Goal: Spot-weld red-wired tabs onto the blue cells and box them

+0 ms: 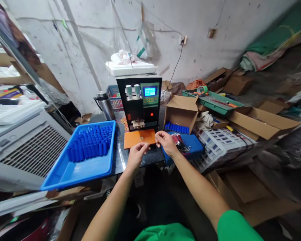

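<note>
- Now your left hand and right hand meet at the near edge of the orange board, fingers pinched narrow; what they pinch is too small to tell.
- Board lies under the black welder, mid tabletop.
- Blue tray of blue cells overhangs the left edge.
- Cardboard box sits right of the welder.

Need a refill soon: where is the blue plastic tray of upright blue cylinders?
In the head view, the blue plastic tray of upright blue cylinders sits left of the orange plate and the left hand, on the table's left edge.
</note>
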A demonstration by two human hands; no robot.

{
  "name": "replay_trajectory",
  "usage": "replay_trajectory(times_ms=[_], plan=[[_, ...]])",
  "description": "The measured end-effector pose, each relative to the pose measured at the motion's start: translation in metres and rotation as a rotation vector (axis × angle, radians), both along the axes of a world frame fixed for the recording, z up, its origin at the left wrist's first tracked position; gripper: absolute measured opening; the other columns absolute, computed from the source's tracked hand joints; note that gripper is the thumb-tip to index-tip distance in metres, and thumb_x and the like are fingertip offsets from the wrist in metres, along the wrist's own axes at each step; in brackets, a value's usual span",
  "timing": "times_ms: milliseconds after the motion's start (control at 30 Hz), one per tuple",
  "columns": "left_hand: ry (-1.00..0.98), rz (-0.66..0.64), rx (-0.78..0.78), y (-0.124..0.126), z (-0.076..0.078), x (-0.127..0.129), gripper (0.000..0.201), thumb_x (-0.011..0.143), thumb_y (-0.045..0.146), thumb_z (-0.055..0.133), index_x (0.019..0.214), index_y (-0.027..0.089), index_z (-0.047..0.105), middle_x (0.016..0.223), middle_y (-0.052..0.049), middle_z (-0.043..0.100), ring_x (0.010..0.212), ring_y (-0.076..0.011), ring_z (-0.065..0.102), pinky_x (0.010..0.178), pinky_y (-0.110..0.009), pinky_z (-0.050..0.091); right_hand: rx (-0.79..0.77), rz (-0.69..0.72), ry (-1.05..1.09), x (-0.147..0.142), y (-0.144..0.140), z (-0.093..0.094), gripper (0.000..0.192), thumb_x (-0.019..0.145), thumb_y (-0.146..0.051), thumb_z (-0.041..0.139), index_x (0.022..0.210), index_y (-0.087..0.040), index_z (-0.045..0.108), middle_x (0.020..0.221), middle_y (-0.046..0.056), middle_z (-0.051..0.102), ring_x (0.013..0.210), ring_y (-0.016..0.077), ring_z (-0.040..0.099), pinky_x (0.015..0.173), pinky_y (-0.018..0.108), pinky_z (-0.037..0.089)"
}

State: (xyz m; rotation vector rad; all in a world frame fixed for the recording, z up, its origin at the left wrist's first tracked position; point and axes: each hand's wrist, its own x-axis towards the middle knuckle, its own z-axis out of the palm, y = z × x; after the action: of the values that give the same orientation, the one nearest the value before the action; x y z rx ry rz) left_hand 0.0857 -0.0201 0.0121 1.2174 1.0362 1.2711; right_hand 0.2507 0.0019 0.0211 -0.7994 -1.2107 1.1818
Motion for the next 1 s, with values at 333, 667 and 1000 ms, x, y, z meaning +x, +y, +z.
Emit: replay_trajectory(times_ms=[333,667,1000], plan=[[0.020,0.114,0.044,-0.016,-0.007,-0.011,0.041,0.070,0.055,0.076,0.071,0.014,0.067,0.064,-0.001,0.063,0.057,-0.0103,0.051,0.057,-0.023,0.040,0.065,0.008,-0.214,-0.038,-0.012,-0.018,0.027,0.077,-0.046,0.070,0.077,-0.019,0.065,0.073,0.002,0.066,0.068,0.0168,0.061,0.069,0.030,0.050],[0.711,0.445,0.227,-0.002,-0.002,-0.125,0.025,0.087,0.033,0.058,0.104,0.018,0.068,0.097,-0.007,0.072,0.090,-0.0219,0.067,0.086,-0.034,0.052,-0.116,-0.136,-0.077,-0.034,-0.017,-0.044,0.037,0.066,-0.053,0.078,0.071,-0.018,0.068,0.064,0.003,0.065,0.059,0.0159,0.057,0.062,0.031,0.049],[1.628,0.313,-0.096,0.026,-0.003,-0.168,0.039,0.089,0.023,0.055,0.128,0.017,0.054,0.114,-0.018,0.061,0.097,-0.0300,0.067,0.080,-0.036,0.050,-0.191,-0.087,-0.090,-0.038,-0.029,-0.060,0.039,0.064,-0.055,0.079,0.069,-0.018,0.067,0.060,0.002,0.063,0.057,0.0155,0.055,0.060,0.030,0.046]])
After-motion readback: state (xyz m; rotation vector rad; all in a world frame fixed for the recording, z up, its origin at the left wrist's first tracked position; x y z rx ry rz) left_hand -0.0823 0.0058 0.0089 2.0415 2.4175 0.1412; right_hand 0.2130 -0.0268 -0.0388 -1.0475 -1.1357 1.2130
